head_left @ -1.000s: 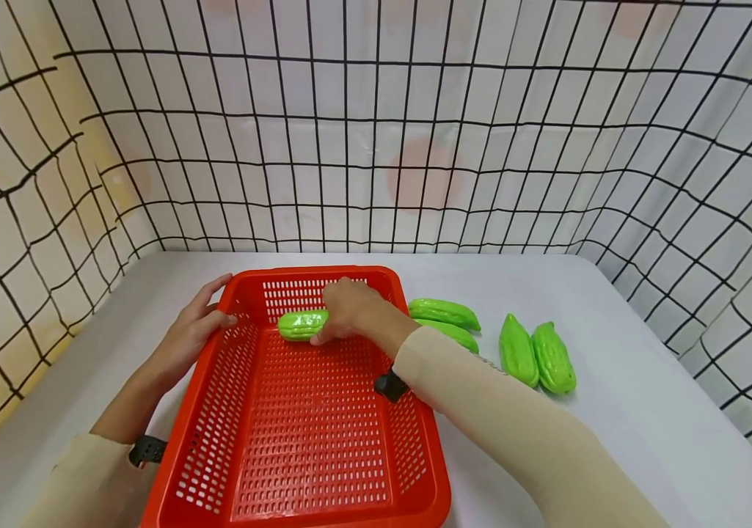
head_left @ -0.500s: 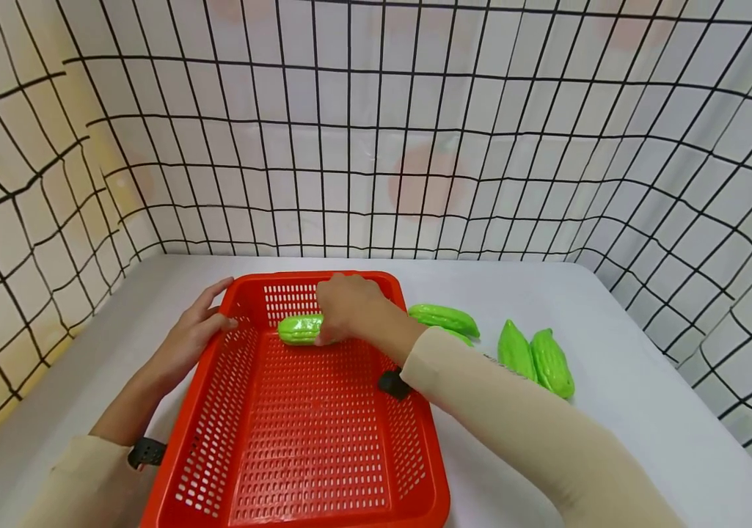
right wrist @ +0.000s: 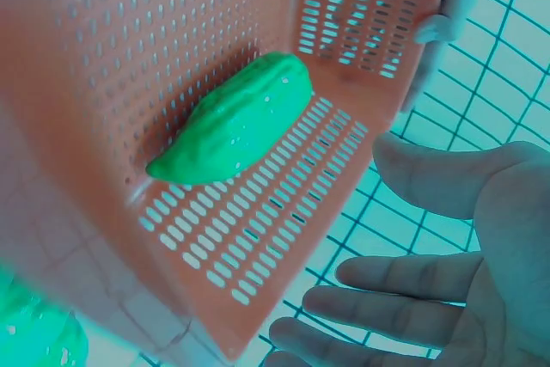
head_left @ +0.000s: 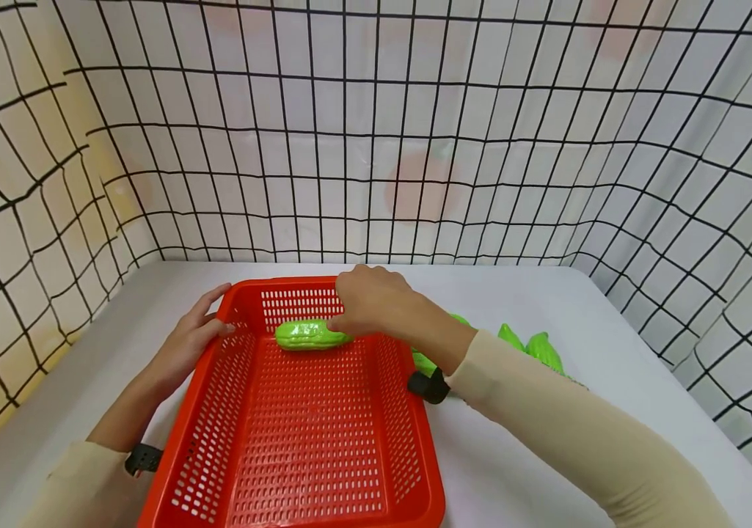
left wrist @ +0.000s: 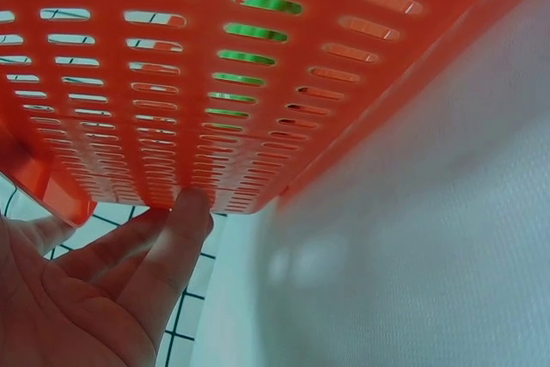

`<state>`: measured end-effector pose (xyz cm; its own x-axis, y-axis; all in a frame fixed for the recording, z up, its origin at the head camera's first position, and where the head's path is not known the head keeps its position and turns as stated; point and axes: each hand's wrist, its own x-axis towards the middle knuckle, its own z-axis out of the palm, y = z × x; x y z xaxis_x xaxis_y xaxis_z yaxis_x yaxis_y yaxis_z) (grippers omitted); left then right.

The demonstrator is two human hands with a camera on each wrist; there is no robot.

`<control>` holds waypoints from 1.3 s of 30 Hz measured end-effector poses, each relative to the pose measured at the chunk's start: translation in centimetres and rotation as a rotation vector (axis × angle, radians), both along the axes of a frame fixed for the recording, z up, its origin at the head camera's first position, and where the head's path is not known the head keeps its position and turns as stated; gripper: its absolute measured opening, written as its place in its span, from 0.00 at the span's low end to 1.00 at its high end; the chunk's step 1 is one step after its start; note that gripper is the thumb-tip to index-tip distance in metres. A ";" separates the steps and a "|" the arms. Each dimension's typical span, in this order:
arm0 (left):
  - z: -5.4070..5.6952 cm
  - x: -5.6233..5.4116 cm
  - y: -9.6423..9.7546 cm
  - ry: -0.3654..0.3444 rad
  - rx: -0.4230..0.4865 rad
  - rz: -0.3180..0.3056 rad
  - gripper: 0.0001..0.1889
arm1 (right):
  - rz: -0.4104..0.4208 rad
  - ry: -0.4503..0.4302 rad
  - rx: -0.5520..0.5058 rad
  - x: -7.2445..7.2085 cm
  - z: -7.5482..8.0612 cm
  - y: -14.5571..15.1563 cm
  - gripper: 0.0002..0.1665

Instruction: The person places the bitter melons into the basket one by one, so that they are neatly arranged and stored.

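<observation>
A green bitter melon lies sideways on the floor of the red perforated basket, against its far wall. My right hand is above the basket's far right corner, partly covering the melon's right end in the head view. In the right wrist view that hand has its fingers spread and holds nothing, apart from the melon. My left hand holds the basket's left rim near the far corner, thumb over the rim and fingers along the outside wall.
On the white table right of the basket lie more bitter melons, several partly hidden behind my right forearm. A black wire grid encloses the table at the back and sides.
My right hand has let go of the bitter melon in the basket and moved up and right toward the basket's far right corner. The left hand stays on the rim.
</observation>
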<state>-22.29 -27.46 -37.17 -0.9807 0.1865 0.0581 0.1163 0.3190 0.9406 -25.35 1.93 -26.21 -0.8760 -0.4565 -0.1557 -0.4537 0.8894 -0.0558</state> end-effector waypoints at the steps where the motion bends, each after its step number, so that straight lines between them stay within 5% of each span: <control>1: 0.0 0.0 0.0 0.002 0.001 0.001 0.40 | -0.003 0.006 -0.001 0.1 0.1 0.3 0.23; 9: 0.0 0.2 0.1 0.005 0.022 -0.005 0.40 | -0.019 0.079 -0.004 1.4 0.4 3.2 0.22; 23: -0.1 0.3 -0.1 -0.015 0.053 -0.038 0.38 | 0.029 0.254 -0.061 3.7 -2.1 8.4 0.12; 30: -0.2 0.2 -0.1 -0.008 0.049 -0.039 0.38 | 0.000 0.323 -0.078 2.9 -2.5 12.2 0.19; 39: -0.1 0.2 0.1 -0.016 0.066 -0.047 0.37 | -0.117 0.280 -0.040 1.3 -2.5 17.2 0.19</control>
<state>-22.13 -27.39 -37.22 -0.9718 0.2288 0.0563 0.1147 0.2508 0.9612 -24.03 19.12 -28.72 -0.9292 -0.3512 0.1155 -0.3512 0.9361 0.0205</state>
